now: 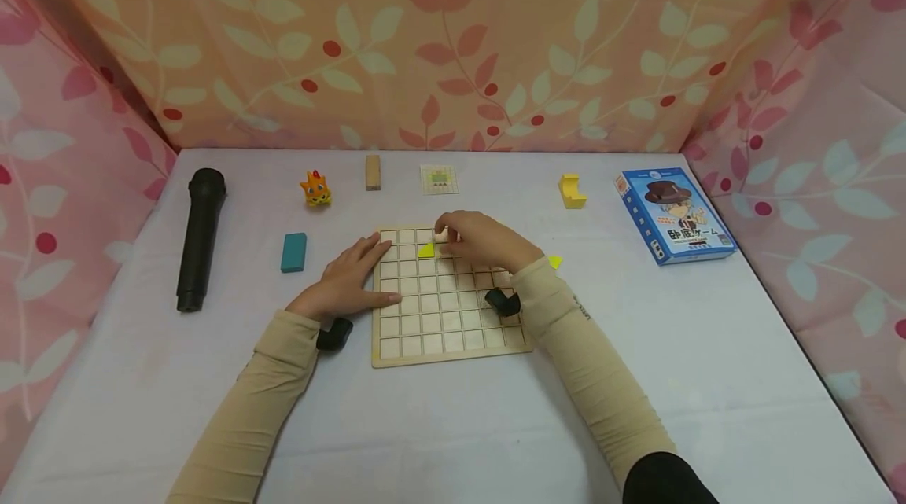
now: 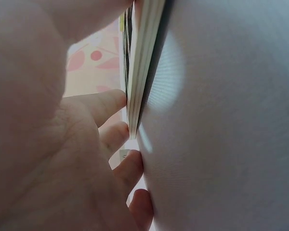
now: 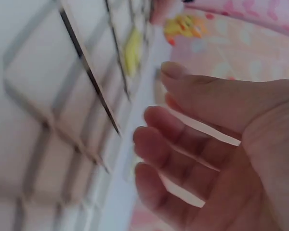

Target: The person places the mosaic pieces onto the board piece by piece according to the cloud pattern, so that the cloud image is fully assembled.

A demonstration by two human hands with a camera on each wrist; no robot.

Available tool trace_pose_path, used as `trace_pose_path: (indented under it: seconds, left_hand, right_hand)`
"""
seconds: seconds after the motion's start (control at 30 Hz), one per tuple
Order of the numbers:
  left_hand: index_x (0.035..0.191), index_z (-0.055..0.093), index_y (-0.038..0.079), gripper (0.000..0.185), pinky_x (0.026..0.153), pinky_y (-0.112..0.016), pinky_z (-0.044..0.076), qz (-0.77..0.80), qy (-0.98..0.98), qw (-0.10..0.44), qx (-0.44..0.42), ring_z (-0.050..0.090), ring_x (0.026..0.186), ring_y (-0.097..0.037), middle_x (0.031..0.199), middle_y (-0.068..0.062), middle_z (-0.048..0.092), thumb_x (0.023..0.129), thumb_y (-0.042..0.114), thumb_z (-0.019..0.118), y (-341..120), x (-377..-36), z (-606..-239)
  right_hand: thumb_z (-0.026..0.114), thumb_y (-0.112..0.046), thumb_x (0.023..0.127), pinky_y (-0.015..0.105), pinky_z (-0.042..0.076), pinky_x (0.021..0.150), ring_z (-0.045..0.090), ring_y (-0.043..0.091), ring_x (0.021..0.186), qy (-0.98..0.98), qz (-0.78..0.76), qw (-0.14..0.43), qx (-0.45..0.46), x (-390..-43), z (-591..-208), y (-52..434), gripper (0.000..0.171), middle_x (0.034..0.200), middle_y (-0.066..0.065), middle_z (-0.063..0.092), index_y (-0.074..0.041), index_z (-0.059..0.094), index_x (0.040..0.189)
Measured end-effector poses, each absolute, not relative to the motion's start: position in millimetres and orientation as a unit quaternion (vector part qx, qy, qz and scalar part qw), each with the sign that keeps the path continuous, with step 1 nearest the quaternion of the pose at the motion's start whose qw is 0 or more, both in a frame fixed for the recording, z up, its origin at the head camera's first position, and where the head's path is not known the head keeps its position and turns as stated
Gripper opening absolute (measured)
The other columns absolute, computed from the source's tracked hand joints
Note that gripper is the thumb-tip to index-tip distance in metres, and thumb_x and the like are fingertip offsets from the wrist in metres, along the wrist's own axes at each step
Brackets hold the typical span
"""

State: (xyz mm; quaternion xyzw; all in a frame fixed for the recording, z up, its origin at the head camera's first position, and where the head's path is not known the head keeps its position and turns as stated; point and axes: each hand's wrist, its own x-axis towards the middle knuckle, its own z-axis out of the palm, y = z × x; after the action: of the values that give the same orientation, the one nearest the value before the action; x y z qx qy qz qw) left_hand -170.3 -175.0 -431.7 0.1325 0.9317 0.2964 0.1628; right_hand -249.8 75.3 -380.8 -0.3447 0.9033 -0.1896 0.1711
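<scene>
And here's the gridded wooden board [image 1: 428,323], the left hand [image 1: 345,282] spread wide along its left edge, fingertips touching! Over the board's far half hangs the right hand [image 1: 488,240], loosely curled, no object visible in its grasp. The yellow tile [image 1: 426,251] lies on the board near the far edge, left of centre, just beside those right fingers: one careless knuckle could knock it askew. Watch that sleeve [image 1: 587,347] too, partly covering a second yellow piece [image 1: 555,261] right of the board; a forearm sweep might drag it. Should the left hand slip, the whole board could skew.
</scene>
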Motion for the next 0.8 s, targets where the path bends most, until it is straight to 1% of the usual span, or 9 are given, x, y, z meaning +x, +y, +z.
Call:
trace_pose_path:
  seconds: [0.1, 0.2, 0.33, 0.43, 0.5, 0.63, 0.8]
  left_hand:
    - [0.154, 0.018, 0.013, 0.097, 0.11, -0.063, 0.009, 0.303, 0.93, 0.162, 0.133, 0.004, 0.146, -0.038, 0.161, -0.011, 0.005, 0.082, 0.05, 0.071, -174.5, -169.8, -431.9]
    - [0.154, 0.017, 0.013, 0.097, 0.111, -0.062, 0.009, 0.304, 0.93, 0.16, 0.133, 0.004, 0.146, -0.038, 0.161, -0.01, 0.005, 0.082, 0.05, 0.071, -174.0, -169.5, -433.3]
    - [0.154, 0.017, 0.014, 0.097, 0.11, -0.063, 0.01, 0.304, 0.93, 0.156, 0.136, 0.004, 0.146, -0.038, 0.161, -0.01, 0.005, 0.082, 0.052, 0.07, -173.7, -169.7, -434.8]
    - [0.154, 0.018, 0.013, 0.098, 0.11, -0.063, 0.01, 0.304, 0.93, 0.157, 0.137, 0.004, 0.146, -0.039, 0.161, -0.011, 0.005, 0.082, 0.051, 0.071, -174.3, -170.0, -434.6]
    - [0.154, 0.017, 0.014, 0.098, 0.11, -0.063, 0.01, 0.304, 0.929, 0.16, 0.135, 0.004, 0.146, -0.038, 0.161, -0.01, 0.005, 0.081, 0.051, 0.071, -174.6, -170.0, -434.4]
    - [0.154, 0.017, 0.014, 0.097, 0.11, -0.062, 0.011, 0.301, 0.931, 0.161, 0.134, 0.004, 0.146, -0.038, 0.161, -0.01, 0.005, 0.082, 0.051, 0.07, -175.3, -169.0, -434.3]
    - [0.154, 0.018, 0.014, 0.096, 0.11, -0.063, 0.01, 0.307, 0.929, 0.156, 0.139, 0.004, 0.146, -0.039, 0.161, -0.011, 0.005, 0.083, 0.049, 0.07, -174.8, -168.6, -432.7]
  right_hand:
    - [0.061, -0.022, 0.095, 0.034, 0.048, 0.077, 0.056, 0.019, 0.084, 0.913, -0.177, 0.163, -0.33, -247.8, -365.1, 94.6, 0.034, 0.099, 0.006, 0.062, -0.005, 0.057, 0.125]
    - [0.061, -0.022, 0.095, 0.035, 0.049, 0.076, 0.058, 0.02, 0.083, 0.924, -0.164, 0.161, -0.306, -245.7, -353.6, 117.3, 0.036, 0.101, 0.008, 0.063, -0.004, 0.056, 0.126]
    - [0.06, -0.018, 0.096, 0.036, 0.052, 0.075, 0.058, 0.022, 0.082, 0.938, -0.145, 0.171, -0.264, -243.5, -347.6, 149.2, 0.035, 0.104, 0.011, 0.063, -0.004, 0.055, 0.127]
    - [0.059, -0.012, 0.095, 0.038, 0.053, 0.079, 0.058, 0.024, 0.086, 0.945, -0.128, 0.183, -0.239, -243.0, -350.3, 171.6, 0.033, 0.105, 0.012, 0.063, -0.005, 0.057, 0.127]
    - [0.058, -0.007, 0.094, 0.041, 0.052, 0.083, 0.058, 0.025, 0.091, 0.947, -0.117, 0.196, -0.227, -243.0, -354.5, 184.1, 0.031, 0.107, 0.013, 0.063, -0.005, 0.058, 0.125]
    - [0.055, 0.002, 0.091, 0.046, 0.05, 0.09, 0.057, 0.029, 0.098, 0.944, -0.11, 0.226, -0.212, -243.2, -364.6, 202.6, 0.033, 0.11, 0.014, 0.063, -0.008, 0.061, 0.122]
    - [0.055, 0.003, 0.089, 0.048, 0.047, 0.093, 0.055, 0.029, 0.1, 0.943, -0.115, 0.245, -0.196, -242.8, -373.8, 214.6, 0.037, 0.109, 0.013, 0.061, -0.015, 0.064, 0.119]
